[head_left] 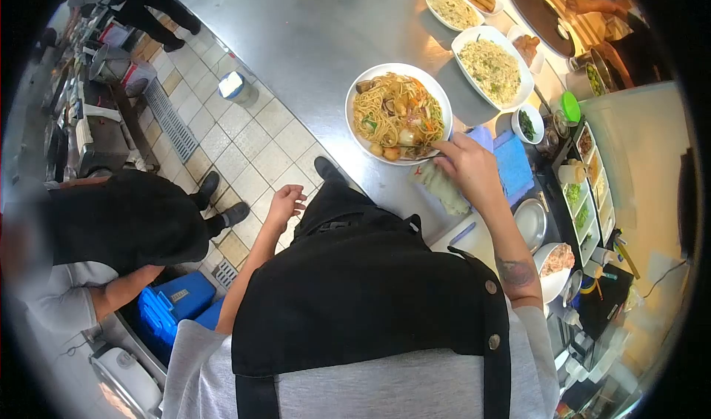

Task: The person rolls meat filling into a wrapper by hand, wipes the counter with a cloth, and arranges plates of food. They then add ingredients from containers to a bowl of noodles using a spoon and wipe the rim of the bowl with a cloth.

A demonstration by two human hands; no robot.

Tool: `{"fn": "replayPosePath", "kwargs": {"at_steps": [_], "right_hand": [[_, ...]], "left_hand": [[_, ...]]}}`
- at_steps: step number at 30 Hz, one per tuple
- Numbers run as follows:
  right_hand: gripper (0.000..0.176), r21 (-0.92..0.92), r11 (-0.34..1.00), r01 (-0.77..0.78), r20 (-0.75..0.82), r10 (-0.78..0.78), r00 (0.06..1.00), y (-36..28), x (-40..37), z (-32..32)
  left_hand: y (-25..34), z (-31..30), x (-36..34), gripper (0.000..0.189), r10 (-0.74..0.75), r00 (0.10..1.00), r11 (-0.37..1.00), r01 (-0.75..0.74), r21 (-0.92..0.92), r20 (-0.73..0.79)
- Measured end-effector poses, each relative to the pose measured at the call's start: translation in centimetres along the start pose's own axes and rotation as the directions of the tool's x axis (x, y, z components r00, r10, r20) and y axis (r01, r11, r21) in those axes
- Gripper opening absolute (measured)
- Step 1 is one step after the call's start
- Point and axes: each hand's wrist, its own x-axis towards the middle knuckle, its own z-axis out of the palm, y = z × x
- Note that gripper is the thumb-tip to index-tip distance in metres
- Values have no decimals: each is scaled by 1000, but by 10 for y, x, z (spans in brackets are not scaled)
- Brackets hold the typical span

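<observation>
My right hand is at the lower right rim of a round white plate on the steel counter. Its thumb and fingers are pinched together beside the food, with a thin dark edge showing at their tips; what they hold I cannot make out. Noodles with vegetables and brown pieces fill the plate. Under my right hand lie a crumpled pale cloth and a folded blue cloth. My left hand hangs beside my apron above the floor, fingers loosely bent and apart, holding nothing.
Fried rice in a white dish and a smaller rice dish stand farther back. A bowl of chopped greens and ingredient trays are right. A co-worker stands left, near a lidded container and blue bin.
</observation>
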Motion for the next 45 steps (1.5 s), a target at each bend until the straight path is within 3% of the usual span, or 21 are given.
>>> {"fn": "replayPosePath", "kwargs": {"at_steps": [3, 10, 12, 13, 16, 17, 19, 20, 22, 25, 29, 31, 32, 34, 38, 40, 44, 45], "right_hand": [[21, -10, 994, 110, -2, -110, 994, 7, 3, 17], [19, 203, 979, -18, 55, 7, 998, 13, 12, 13], [19, 405, 901, -155, 70, 138, 988, 21, 16, 6], [19, 405, 900, -163, 77, 144, 987, 22, 17, 4], [18, 594, 775, -214, -127, 353, 927, 30, 19, 1], [18, 593, 777, -213, -128, 352, 927, 30, 21, 0], [20, 328, 923, -201, -245, 289, 926, 25, 23, 3], [20, 330, 922, -202, -244, 290, 925, 24, 23, 8], [23, 159, 978, -137, -262, 175, 949, 22, 19, 20], [24, 166, 977, -131, -338, 181, 924, 17, 14, 12], [24, 221, 955, -200, -281, 259, 924, 2, 6, -7], [25, 220, 975, -23, -166, 61, 984, -4, 5, -6], [25, 221, 975, -24, -165, 62, 984, -5, 5, -2], [24, 171, 979, 107, -78, -94, 992, -5, 7, 16], [24, 147, 976, 163, -53, -157, 986, -2, 13, 37], [20, 158, 956, 245, -134, -225, 965, -2, 17, 43], [20, 171, 956, 240, -119, -222, 968, 0, 21, 51], [20, 292, 949, 120, -63, -106, 992, 3, 21, 53]], "left_hand": [[-13, -8, 3, 26, 38, 999, 999, -38, 21, -4], [-10, -5, 3, 25, -28, 999, 999, 28, -22, -28], [-8, -3, 3, 25, -16, 1000, 999, 15, -30, -16], [-7, -3, 2, 25, -14, 1000, 999, 14, -35, -9], [-5, -4, 0, 24, -13, 1000, 1000, 13, -21, -6], [-4, -4, 1, 24, -14, 1000, 1000, 14, -8, -12], [-2, -3, 0, 24, -20, 1000, 1000, 20, -7, -14], [-1, -2, 1, 24, -22, 1000, 1000, 22, -6, -15], [-2, -4, 4, 25, -12, 1000, 1000, 12, -11, -6], [-4, -5, 3, 25, -5, 1000, 1000, 5, -24, -1], [-3, -4, 4, 25, -25, 1000, 1000, 25, -5, -2], [-5, -5, 4, 25, -20, 1000, 1000, 20, 2, -7], [-5, -4, 4, 25, -21, 1000, 1000, 21, 3, -7], [-2, -2, 3, 25, -23, 1000, 1000, 23, -9, 1], [0, -1, 2, 24, -24, 1000, 1000, 24, -11, -3], [-3, -3, 5, 24, -15, 1000, 1000, 15, -11, 1], [-5, -5, 5, 24, -28, 999, 1000, 28, 7, -16], [-6, -5, 5, 24, -27, 1000, 1000, 27, 3, -15]]}}
